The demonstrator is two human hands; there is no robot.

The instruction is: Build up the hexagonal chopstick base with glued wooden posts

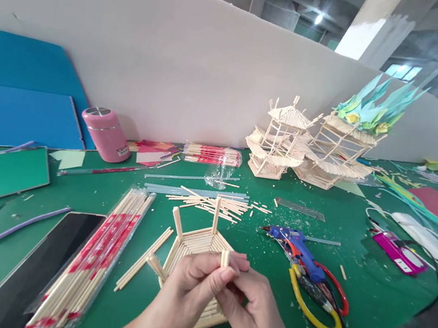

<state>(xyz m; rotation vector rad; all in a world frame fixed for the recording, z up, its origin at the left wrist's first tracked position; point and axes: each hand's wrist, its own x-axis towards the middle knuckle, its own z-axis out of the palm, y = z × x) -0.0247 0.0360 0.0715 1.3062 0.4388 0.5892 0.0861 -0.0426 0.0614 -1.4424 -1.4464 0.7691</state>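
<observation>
At the far left we are seeing blue boards [16,112] leaning against the wall, with a pink flask [106,134] lying beside them. Nearer to us, a dark tablet [39,263] is lying flat, and a wrapped pack of chopsticks [96,255] is resting along its right edge.

In the middle, we are holding our 2 hands together over a flat frame of sticks [194,242] lying on the green mat [367,296]. Our left hand [187,291] is curling its fingers narrowly, thumb and forefinger pinching a short stick piece [225,257] that is standing upright. Our right hand [253,306] is pressing its fingertips against the same piece from the other side, fingers close together.

Behind the frame, loose sticks [213,204] are lying scattered. To the right, a blue glue gun [299,250] is lying beside pliers with yellow and red handles [317,302]. Farther back, 2 stick pavilions [284,141] are standing near the wall, and a pink phone [399,252] is lying at the right.
</observation>
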